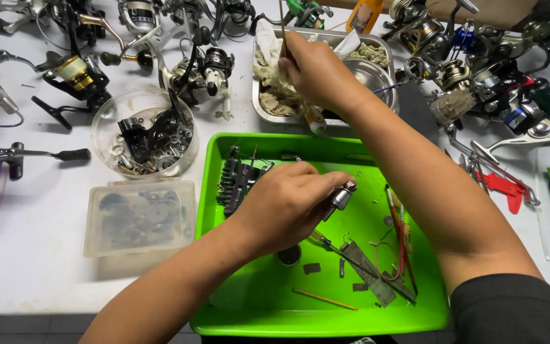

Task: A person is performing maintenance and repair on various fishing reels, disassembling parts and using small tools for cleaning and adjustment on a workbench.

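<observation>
My left hand (288, 200) hovers over the bright green tray (237, 299) and grips a small silver metal reel part (340, 196) between thumb and fingers. My right hand (316, 70) reaches across to the steel tray (259, 111) behind it, pinching a thin brown stick (282, 28) that points upward, over crumpled dirty rags (275, 79). A round steel bowl (370, 73) sits in that tray just right of my right hand.
The green tray holds a black bit rack (235, 181), screwdrivers (397, 223), a metal file (367, 274) and small parts. A clear round bowl (144, 134) of black parts and a lidded plastic box (138, 216) lie to the left. Several fishing reels crowd the table's back and right.
</observation>
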